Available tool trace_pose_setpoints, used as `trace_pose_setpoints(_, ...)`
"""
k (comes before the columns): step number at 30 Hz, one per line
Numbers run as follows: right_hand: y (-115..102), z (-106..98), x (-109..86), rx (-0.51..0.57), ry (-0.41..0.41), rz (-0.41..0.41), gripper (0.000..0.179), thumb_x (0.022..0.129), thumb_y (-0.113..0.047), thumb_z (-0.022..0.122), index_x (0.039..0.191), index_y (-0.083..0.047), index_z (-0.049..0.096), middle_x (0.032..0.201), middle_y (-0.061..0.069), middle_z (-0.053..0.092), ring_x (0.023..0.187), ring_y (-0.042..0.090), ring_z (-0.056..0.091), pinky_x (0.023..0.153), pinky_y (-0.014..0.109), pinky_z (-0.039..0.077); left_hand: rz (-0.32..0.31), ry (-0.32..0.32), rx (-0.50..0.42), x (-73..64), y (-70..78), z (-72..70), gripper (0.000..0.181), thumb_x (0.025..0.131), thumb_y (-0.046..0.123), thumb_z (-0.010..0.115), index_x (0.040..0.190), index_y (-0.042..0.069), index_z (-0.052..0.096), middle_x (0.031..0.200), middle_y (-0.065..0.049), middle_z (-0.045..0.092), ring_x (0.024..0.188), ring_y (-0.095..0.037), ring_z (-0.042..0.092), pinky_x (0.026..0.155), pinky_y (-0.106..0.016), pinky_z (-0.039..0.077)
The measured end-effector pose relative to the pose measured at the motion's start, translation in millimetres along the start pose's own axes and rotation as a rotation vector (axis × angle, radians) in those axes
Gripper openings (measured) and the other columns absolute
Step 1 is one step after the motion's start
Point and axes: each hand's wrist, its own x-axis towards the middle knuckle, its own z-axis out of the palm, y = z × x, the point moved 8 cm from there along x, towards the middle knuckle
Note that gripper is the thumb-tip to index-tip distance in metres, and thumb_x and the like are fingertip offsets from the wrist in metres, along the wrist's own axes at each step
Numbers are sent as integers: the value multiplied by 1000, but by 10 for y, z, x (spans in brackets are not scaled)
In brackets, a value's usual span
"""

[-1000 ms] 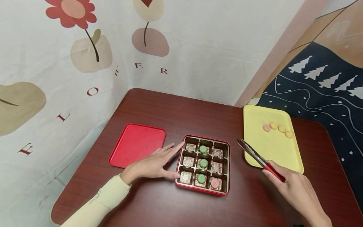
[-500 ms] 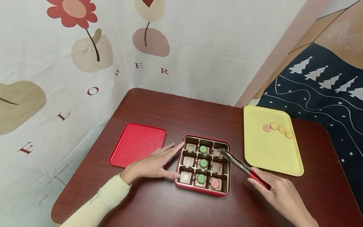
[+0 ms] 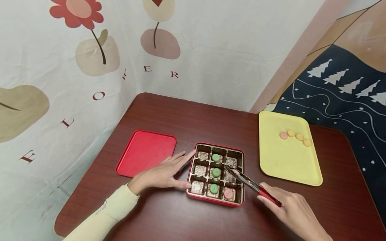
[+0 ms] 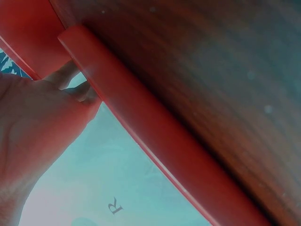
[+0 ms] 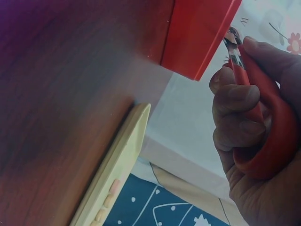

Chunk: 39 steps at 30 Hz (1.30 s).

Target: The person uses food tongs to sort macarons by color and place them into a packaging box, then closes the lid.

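A red box point(image 3: 211, 199) with a gold-brown divided insert stands on the table. Three green macarons point(image 3: 216, 172) fill its middle column, and a pink macaron point(image 3: 228, 193) sits in the front right compartment. My left hand point(image 3: 164, 172) lies along the box's left side, fingers fairly straight and spread, thumb at the front left corner. My right hand point(image 3: 291, 209) grips the red-handled metal tongs point(image 3: 250, 183); in the right wrist view, its fingers curl round the red handle point(image 5: 270, 155). Between the tong tips, over the middle right compartment, a small pink macaron point(image 3: 236, 171) shows, partly hidden.
To the right is a yellow tray point(image 3: 286, 164) carrying a pink macaron point(image 3: 283, 135) and three yellow macarons point(image 3: 299, 136). A flat red lid or tray point(image 3: 147, 152) lies left of the box, partly behind the left hand. Printed fabric point(image 3: 217, 60) hangs behind the table.
The right hand has carried the tongs left from beside the yellow tray, first over the back right compartment, then to the middle right one. The left hand and box stay put.
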Motion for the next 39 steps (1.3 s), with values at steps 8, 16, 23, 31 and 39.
trace_pose_setpoints(8, -17, 41, -13, -13, -13, -16, 47, 75, -26, 90, 120, -20, 78, 105, -9, 77, 73, 0, 68, 58, 19, 49, 1, 0, 3, 15, 3, 2, 112, 80, 82, 63, 162, 48, -6, 170, 11, 17, 159, -26, 10, 123, -64, 14)
trace_pose_setpoints(16, -7, 63, -28, -22, -26, -30, 48, 76, -26, 89, 121, -19, 77, 102, -11, 76, 67, -4, 61, 56, 18, 47, -2, -2, 10, 11, -11, 8, 113, 80, 83, 62, 162, 48, -7, 170, 12, 17, 159, -25, 10, 123, -63, 14)
trace_pose_setpoints(23, -4, 29, -39, -5, 6, -66, 47, 78, -29, 88, 122, -17, 76, 102, -8, 76, 63, -4, 56, 52, 16, 44, -3, 2, 13, 12, -10, 5, 112, 81, 82, 63, 162, 48, -6, 170, 13, 16, 159, -24, 9, 124, -63, 14)
trace_pose_setpoints(31, 143, -41, -38, -26, 13, 17, 56, 71, -27, 92, 125, -20, 76, 102, -7, 78, 59, -6, 50, 52, 15, 39, -19, -1, 16, 24, -28, 10, 112, 80, 81, 64, 161, 50, -7, 170, 14, 15, 159, -21, 7, 124, -61, 13)
trace_pose_setpoints(39, 297, -93, -30, -72, 39, 75, 69, 64, -25, 95, 128, -12, 73, 98, 1, 78, 60, 1, 48, 52, 18, 39, -13, 3, 33, 6, -25, 12, 113, 80, 84, 62, 163, 47, -6, 170, 13, 16, 159, -23, 9, 124, -61, 14)
